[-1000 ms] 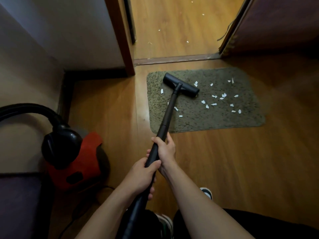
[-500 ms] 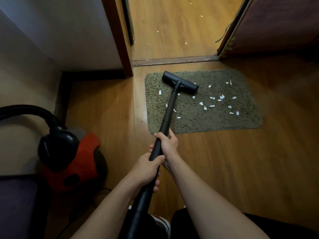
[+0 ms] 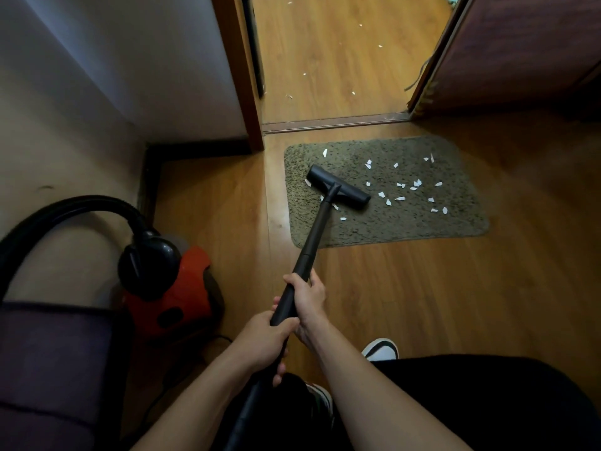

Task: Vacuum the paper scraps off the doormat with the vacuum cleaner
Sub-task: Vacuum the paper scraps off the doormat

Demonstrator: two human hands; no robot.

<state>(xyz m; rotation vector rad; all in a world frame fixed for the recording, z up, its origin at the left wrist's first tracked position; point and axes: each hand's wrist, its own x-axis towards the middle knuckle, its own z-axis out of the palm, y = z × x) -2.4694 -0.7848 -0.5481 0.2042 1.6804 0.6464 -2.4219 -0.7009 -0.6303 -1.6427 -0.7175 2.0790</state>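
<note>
An olive-green doormat (image 3: 422,222) lies on the wooden floor before a doorway. Several white paper scraps (image 3: 400,185) are scattered over its middle and right, and a few sit at its left near the nozzle. The black floor nozzle (image 3: 338,187) of the vacuum rests on the mat's left half. Its black wand (image 3: 313,236) runs back toward me. My right hand (image 3: 309,301) grips the wand higher up, and my left hand (image 3: 263,343) grips it just behind. The red and black vacuum cleaner body (image 3: 169,288) stands on the floor at the left.
A thick black hose (image 3: 65,209) arches from the vacuum body to the left edge. A wooden door frame (image 3: 240,73) and a threshold strip (image 3: 335,122) border the mat's far side. More scraps (image 3: 354,92) lie beyond the doorway. A dark cabinet (image 3: 520,50) stands right, a purple seat (image 3: 55,359) lower left.
The nozzle has been drawn back from the mat's far edge toward me, uncovering a scrap near the top left corner. Both hands kept their grip on the wand.
</note>
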